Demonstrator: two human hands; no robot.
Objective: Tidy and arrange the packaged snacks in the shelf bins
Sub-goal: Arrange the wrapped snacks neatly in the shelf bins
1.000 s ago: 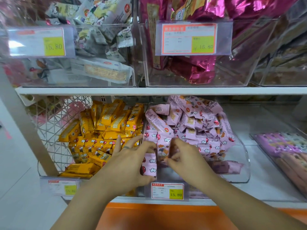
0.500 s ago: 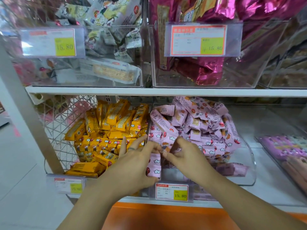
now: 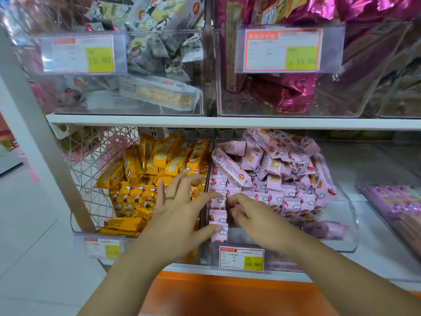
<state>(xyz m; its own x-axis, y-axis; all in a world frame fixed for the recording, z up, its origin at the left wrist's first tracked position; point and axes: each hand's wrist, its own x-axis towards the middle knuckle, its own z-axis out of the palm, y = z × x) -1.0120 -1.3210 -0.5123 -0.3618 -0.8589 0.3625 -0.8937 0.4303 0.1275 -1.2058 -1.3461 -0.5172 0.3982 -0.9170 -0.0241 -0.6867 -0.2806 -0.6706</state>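
Observation:
A clear bin on the lower shelf holds a heap of pink snack packets. A short row of pink packets stands upright at its front left corner. My left hand lies spread with straight fingers; its index finger and thumb touch that upright row from the left. My right hand is just right of the row, fingers curled down and pinching pink packets there. To the left, yellow snack packets fill a bin with a lattice-patterned side wall, partly behind my left fingers.
The upper shelf carries clear bins of white-grey packets and magenta foil bags. Price tags hang on the bin fronts. A tray of purple packets lies at the right. An orange ledge runs below.
Both hands stay at the front row of pink packets. The left fingers have spread wider toward the yellow bin, and the right fingers have curled down onto the pink packets.

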